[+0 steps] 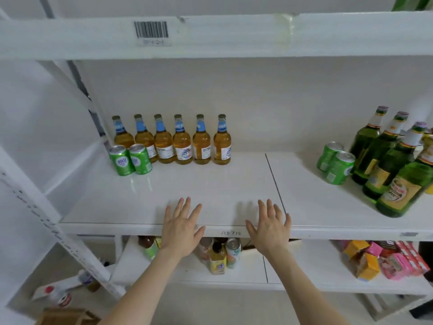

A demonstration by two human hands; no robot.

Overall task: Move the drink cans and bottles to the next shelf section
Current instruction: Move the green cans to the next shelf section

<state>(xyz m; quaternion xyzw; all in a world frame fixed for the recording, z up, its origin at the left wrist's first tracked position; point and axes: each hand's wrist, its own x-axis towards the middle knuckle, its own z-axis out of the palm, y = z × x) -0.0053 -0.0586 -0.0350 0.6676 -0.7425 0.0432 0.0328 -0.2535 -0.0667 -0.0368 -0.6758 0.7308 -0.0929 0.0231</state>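
Both hands, the left hand (181, 228) and right hand (269, 227), are spread flat and empty at the shelf (210, 184) front edge. Two green cans (121, 160) stand before six amber bottles (181, 141) near its back-left corner. Probably best to lift the cans first, upright, one per hand.

Bright, even, soft-shadowed light; wide-angle bending and slight blur at the edges.

Both hands, the left hand (181, 227) and the right hand (269, 227), lie over the front edge of the white shelf board (210, 188), fingers straight and spread. Six amber glass bottles with blue neck labels (182, 143) line the back left, with two green drink cans (130, 159) just before them. Past the dark seam (274, 179), two more green cans (337, 166) stand beside green glass bottles with yellow labels (393, 165) at the right edge.
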